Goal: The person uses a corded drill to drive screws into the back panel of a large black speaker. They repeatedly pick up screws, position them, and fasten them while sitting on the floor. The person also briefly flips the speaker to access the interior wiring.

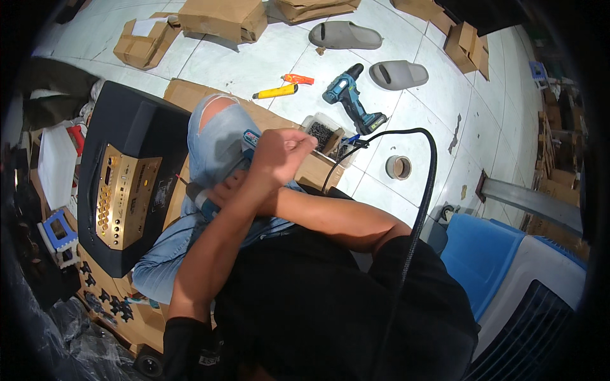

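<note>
Right of the amp, the right hand grasped a drill, bit facing it; farther right, the left hand's fingers were pinched, contents unclear, with screws likely placed for reach.

A tool lies in the right hand, above the legs; an amp stands left of them. Ahead-right, a tub of screws sits at the cardboard's edge. Beyond, on the floor, lies a drill, knives left of it, slippers behind. Tape lies right of the tub; a cooler, farther right.
</note>
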Action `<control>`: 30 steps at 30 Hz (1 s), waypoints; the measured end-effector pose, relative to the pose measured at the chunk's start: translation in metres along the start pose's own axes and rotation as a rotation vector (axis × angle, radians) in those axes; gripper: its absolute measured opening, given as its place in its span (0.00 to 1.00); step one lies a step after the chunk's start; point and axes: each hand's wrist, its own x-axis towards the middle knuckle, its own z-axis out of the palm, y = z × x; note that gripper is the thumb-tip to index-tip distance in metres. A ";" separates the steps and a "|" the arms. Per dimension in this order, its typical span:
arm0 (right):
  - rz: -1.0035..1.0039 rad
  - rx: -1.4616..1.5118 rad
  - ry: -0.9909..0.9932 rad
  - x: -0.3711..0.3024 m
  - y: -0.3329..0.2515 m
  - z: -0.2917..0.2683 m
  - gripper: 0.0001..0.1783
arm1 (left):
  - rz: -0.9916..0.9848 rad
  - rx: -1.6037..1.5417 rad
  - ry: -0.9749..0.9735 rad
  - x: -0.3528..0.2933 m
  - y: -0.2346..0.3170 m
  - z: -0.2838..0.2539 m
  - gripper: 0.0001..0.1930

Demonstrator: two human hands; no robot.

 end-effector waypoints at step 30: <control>0.206 0.580 -0.244 -0.001 -0.011 0.041 0.13 | 0.046 0.437 -0.202 0.047 0.012 0.096 0.14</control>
